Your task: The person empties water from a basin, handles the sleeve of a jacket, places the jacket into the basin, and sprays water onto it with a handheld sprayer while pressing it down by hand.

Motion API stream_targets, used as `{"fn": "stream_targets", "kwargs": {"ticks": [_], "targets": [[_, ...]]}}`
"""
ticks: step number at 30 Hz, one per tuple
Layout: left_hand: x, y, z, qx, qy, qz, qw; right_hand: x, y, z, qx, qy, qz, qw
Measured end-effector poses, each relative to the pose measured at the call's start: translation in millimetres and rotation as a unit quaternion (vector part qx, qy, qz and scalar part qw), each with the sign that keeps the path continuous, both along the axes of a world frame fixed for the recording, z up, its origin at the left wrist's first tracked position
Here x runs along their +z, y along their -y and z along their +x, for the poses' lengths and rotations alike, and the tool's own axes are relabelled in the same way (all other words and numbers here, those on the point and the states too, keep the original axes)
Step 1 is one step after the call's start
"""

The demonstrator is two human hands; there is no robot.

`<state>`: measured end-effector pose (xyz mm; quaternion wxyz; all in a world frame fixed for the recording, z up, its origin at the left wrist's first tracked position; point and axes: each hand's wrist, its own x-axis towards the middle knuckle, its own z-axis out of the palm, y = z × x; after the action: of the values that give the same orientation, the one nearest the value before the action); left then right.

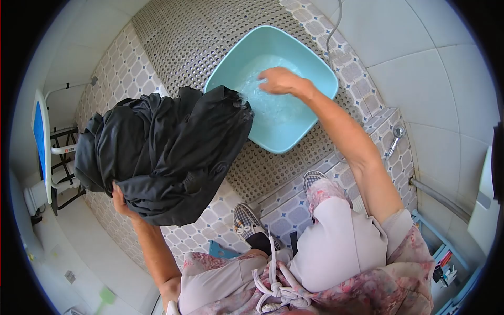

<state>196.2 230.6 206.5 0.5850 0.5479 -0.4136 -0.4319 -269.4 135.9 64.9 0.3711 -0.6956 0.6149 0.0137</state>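
With fingers clamped on a bunched dark cloth (163,152), the left hand (125,203) holds it against the view of a turquoise basin's (321,79) rim; the right hand (283,82) reaches over the water (274,113), its blurred fingers impossible to read as apart or together.

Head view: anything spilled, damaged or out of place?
No clear spill or damage. One mild oddity: the shower head, at right, seems to lie low on the tiles rather than hang up. The basin looks intact, with water in it; the dark cloth overlaps its rim, held by the left hand.
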Motion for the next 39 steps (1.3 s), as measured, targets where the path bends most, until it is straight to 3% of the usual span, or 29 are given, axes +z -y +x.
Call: {"fn": "stream_targets", "kwargs": {"ticks": [2, 5, 10, 11, 13, 15, 19, 25, 30, 33, 36, 37, 38, 39], "targets": [[-4, 0, 1, 0.038, 0.067, -0.006, 0.997, -27, -15, -36, -0.117, 0.051, -0.099, 0.987], [2, 1, -6, 0.027, 0.025, 0.011, 0.999, -32, -34, -55, -0.309, 0.090, -0.014, 0.947], [1, 2, -3, -0.001, -0.020, 0.002, 1.000, -56, -52, -72, -0.375, 0.066, -0.033, 0.924], [-2, 2, 2, -0.012, -0.024, -0.013, 1.000, -59, -53, -74, -0.387, 0.072, -0.026, 0.919], [-19, 2, 25, -0.029, 0.117, -0.081, 0.989, -55, -54, -77, -0.405, 0.088, 0.003, 0.910], [-30, 3, 42, -0.042, 0.158, -0.116, 0.980, -47, -55, -80, -0.417, 0.107, 0.048, 0.901], [-37, 1, 55, -0.077, 0.073, -0.118, 0.987, -57, -57, -81, -0.454, 0.129, 0.038, 0.881], [-38, 3, 56, -0.058, 0.158, -0.141, 0.976, -76, -54, -84, -0.482, 0.112, 0.008, 0.869], [-34, 1, 47, -0.033, 0.121, -0.118, 0.985, -76, -58, -73, -0.502, 0.093, -0.097, 0.854], [-23, 0, 30, 0.022, 0.185, -0.063, 0.980, -70, -56, -54, -0.480, -0.015, -0.111, 0.870], [-10, 0, 15, 0.083, 0.194, 0.052, 0.976, -89, -57, -35, -0.469, -0.045, -0.033, 0.882], [-13, -1, 20, 0.062, 0.185, 0.042, 0.980, -82, -57, -26, -0.563, 0.190, 0.114, 0.796], [-18, -2, 25, 0.043, 0.168, 0.015, 0.985, -75, -58, -15, -0.603, 0.409, 0.252, 0.637], [-21, -3, 26, 0.024, 0.150, -0.011, 0.988, -67, -56, -5, -0.569, 0.500, 0.276, 0.592]]}}
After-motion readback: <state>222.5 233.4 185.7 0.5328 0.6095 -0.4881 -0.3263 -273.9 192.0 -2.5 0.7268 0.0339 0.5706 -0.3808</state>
